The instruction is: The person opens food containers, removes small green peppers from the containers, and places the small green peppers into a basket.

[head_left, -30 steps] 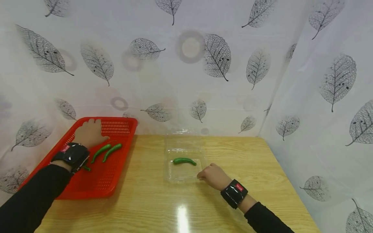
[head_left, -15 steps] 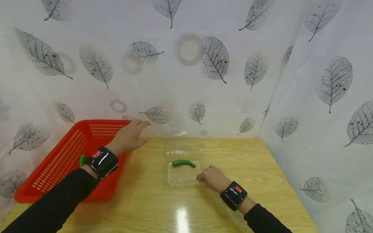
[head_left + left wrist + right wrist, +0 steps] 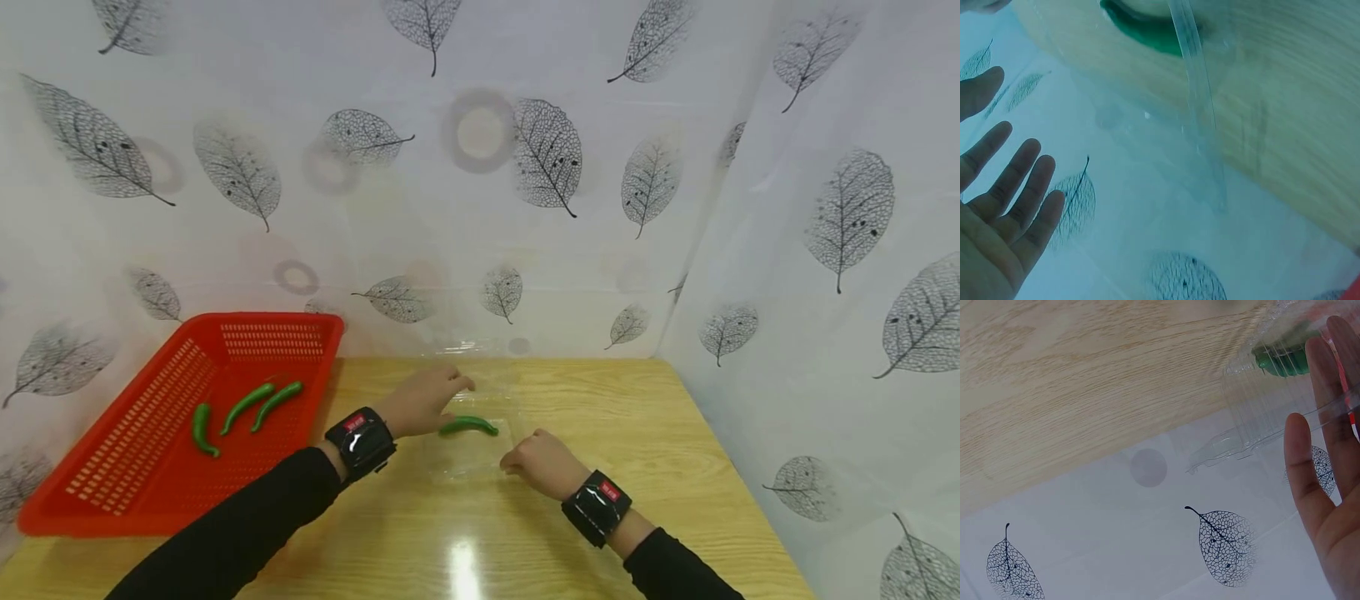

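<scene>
A clear plastic box (image 3: pixel 465 467) with its lid raised at the back stands mid-table. One green chilli pepper (image 3: pixel 471 425) lies inside, also seen in the left wrist view (image 3: pixel 1147 28). Over the box's left side reaches my left hand (image 3: pixel 420 402), its thumb close to the pepper's left end. In the left wrist view that hand's fingers are spread and the palm holds nothing. My right hand (image 3: pixel 551 465) grips the box's front right edge; thumb and fingertips are partly hidden. Through the box wall (image 3: pixel 1247 419), the right wrist view shows the pepper (image 3: pixel 1288 359) as a green shape.
At the left a red plastic basket (image 3: pixel 326 375) holds three green chilli peppers (image 3: pixel 246 407). The wooden table (image 3: pixel 615 400) meets a leaf-patterned sheet (image 3: pixel 480 217) at the back and right.
My left hand has moved right, out of the red basket and across to the plastic box. The right hand has stayed at the box's edge. The pepper in the box lies much as before.
</scene>
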Available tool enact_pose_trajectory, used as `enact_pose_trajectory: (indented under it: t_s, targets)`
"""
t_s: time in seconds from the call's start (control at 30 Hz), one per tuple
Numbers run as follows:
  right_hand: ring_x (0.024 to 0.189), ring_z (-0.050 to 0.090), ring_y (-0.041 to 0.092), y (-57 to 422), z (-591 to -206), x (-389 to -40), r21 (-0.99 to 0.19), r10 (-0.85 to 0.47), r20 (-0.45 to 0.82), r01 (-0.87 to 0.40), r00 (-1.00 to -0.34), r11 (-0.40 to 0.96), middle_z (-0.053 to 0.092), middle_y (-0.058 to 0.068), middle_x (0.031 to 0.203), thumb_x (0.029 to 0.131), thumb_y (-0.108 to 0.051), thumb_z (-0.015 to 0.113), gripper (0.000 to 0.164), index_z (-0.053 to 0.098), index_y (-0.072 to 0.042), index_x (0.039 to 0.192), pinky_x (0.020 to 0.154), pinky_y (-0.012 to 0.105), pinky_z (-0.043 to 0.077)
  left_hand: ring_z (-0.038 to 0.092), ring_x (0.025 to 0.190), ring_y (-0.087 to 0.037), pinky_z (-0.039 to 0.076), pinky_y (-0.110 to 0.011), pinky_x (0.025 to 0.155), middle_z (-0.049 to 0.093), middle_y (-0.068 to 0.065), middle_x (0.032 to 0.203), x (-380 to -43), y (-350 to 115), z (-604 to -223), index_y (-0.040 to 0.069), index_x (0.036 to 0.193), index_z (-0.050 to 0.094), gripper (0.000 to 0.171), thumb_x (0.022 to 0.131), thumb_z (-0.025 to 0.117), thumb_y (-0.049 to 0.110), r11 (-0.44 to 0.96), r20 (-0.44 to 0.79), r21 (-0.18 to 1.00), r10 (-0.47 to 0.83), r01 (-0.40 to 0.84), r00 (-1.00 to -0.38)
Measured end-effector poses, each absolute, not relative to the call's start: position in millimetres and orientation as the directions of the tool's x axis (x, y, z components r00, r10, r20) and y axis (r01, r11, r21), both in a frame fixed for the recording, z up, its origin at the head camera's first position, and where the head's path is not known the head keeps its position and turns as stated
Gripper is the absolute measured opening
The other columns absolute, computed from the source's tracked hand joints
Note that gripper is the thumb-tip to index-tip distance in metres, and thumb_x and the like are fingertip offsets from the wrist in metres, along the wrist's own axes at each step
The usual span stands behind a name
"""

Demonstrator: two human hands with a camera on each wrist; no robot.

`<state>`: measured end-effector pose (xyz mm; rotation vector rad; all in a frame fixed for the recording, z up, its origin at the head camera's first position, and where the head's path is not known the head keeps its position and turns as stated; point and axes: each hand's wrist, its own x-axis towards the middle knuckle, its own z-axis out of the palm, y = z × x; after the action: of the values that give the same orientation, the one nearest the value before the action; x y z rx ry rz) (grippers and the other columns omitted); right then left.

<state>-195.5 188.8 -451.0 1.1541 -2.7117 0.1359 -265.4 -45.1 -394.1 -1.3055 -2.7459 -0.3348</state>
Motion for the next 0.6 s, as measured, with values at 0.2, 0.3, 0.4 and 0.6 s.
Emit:
enact_pose_trajectory:
  t_s: [0.2, 0.3, 0.4, 0.6]
  targets:
    - [0.071, 0.066, 0.0, 189, -450, -195, -0.003, -0.703, 0.205, -0.719, -0.681, 0.695, 0.073, -0.011, 0.078, 0.079, -0.019, 0.071, 0.008, 0.076, -0.018, 0.085, 0.064, 0.022, 0.044, 0.06, 0.09, -0.019, 0.051, -0.031, 0.076, 0.062, -0.006, 0.104, -265, -23, -412, 0.012, 0.114, 0.06, 0.043, 0.076, 0.077, 0.019, 0.594, 0.163, 0.094, 0.782, 0.799, -0.601]
    - [0.071, 0.066, 0.0, 190, -449, -194, 0.002, -0.699, 0.2, -0.713, -0.687, 0.701, 0.073, -0.011, 0.078, 0.078, -0.019, 0.072, 0.008, 0.076, -0.019, 0.086, 0.064, 0.021, 0.043, 0.059, 0.086, -0.019, 0.05, -0.03, 0.073, 0.061, -0.006, 0.099, -267, -18, -423, 0.011, 0.111, 0.062, 0.038, 0.077, 0.075, 0.016, 0.58, 0.159, 0.05, 0.799, 0.813, -0.58]
    - [0.07, 0.066, -0.001, 189, -449, -194, -0.001, -0.696, 0.195, -0.71, -0.691, 0.704, 0.073, -0.011, 0.079, 0.079, -0.02, 0.072, 0.009, 0.076, -0.019, 0.086, 0.063, 0.02, 0.041, 0.057, 0.084, -0.017, 0.049, -0.029, 0.071, 0.059, -0.003, 0.095, -270, -16, -436, 0.013, 0.109, 0.062, 0.034, 0.077, 0.073, 0.013, 0.577, 0.148, 0.011, 0.807, 0.817, -0.572]
    - [0.069, 0.065, -0.001, 189, -450, -195, -0.001, -0.692, 0.179, -0.703, -0.7, 0.711, 0.073, -0.012, 0.08, 0.079, -0.022, 0.071, 0.01, 0.076, -0.02, 0.087, 0.062, 0.018, 0.04, 0.056, 0.083, -0.015, 0.049, -0.028, 0.067, 0.057, -0.001, 0.093, -277, -12, -456, 0.015, 0.108, 0.062, 0.031, 0.078, 0.067, 0.008, 0.602, 0.092, -0.009, 0.795, 0.798, -0.599]
